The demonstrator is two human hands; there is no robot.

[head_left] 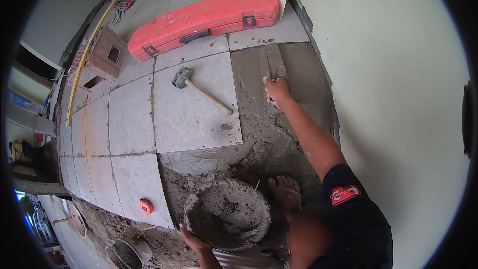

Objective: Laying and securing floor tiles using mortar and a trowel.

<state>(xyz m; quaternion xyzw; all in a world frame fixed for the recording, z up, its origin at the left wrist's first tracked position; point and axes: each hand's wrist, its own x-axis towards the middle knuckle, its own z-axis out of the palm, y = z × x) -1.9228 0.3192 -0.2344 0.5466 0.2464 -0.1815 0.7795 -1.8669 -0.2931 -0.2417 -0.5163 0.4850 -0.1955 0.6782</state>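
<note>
Room under tiling work: pale green wall along the right, floor of large light-grey tiles across the left and far parts, and a strip of wet grey mortar between the tiles and the wall, widening toward you into a rougher bed. Right hand: yours, over the far part of the mortar, fingers curled closed around the handle of a long flat float, whose blade lies flat on the mortar, its length running near to far. Left hand: yours, at the near left side of the basin, touching its rim with the fingers partly extended; how firmly they close on it you cannot tell from here. Basin: one, round, mortar-crusted, with wet mortar inside, on the near bed just left of your foot. Mallet: one, dark head, pale wooden handle, lying on the tile left of the float, head toward the far left. Case: one, long, red, black latches and handle, lying across the far tiles. Tape measure: one, red, on the near tile left of the basin. Straightedge: one, long, yellow, leaning at the left against a brownish box with square openings. Bucket: one, soiled, at the near left on rough ground.
</note>
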